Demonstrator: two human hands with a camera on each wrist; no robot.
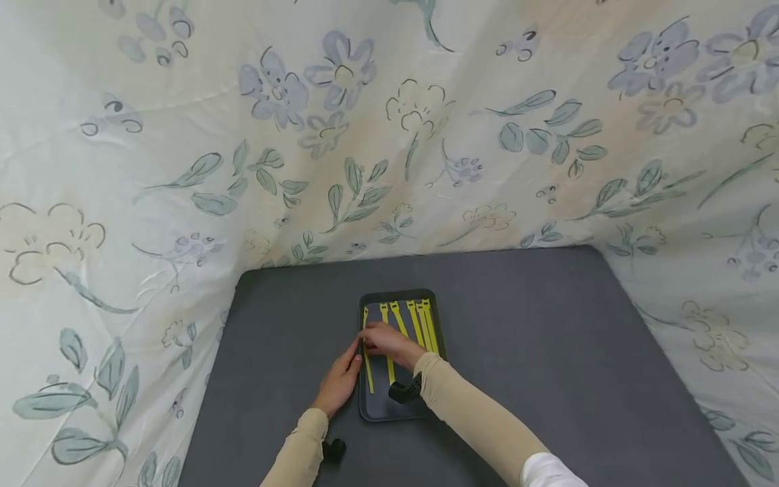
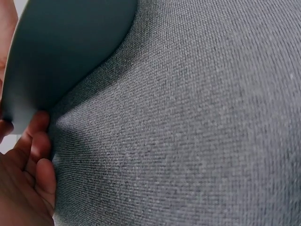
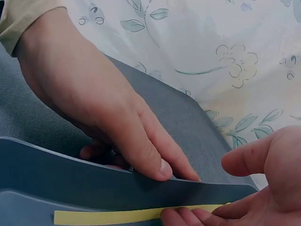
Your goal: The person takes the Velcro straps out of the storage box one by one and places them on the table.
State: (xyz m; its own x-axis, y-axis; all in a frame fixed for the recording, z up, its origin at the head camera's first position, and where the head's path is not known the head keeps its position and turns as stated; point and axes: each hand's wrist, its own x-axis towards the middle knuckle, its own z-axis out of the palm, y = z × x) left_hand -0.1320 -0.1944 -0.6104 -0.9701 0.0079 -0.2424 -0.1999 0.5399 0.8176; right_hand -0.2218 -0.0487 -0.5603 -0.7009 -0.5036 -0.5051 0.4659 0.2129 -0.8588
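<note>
A dark shallow tray (image 1: 402, 416) lies on the table with several yellow hook-and-loop cable ties (image 1: 422, 325) in it, slotted heads at the far end. My left hand (image 1: 339, 385) holds the tray's left wall, its thumb at the rim and its fingers along the outside, as the right wrist view shows. My right hand (image 1: 389, 340) reaches over the tray. Its fingers (image 3: 181, 217) rest on the leftmost cable tie (image 3: 108, 217), close to that wall, while the thumb stands apart. The right hand and forearm hide parts of the middle ties.
The dark grey table (image 1: 517, 325) extends around the tray. A flowered cloth (image 1: 426, 203) hangs behind the table and along its sides. Dark wrist devices sit at both sleeves; the right one (image 1: 406, 390) overhangs the tray.
</note>
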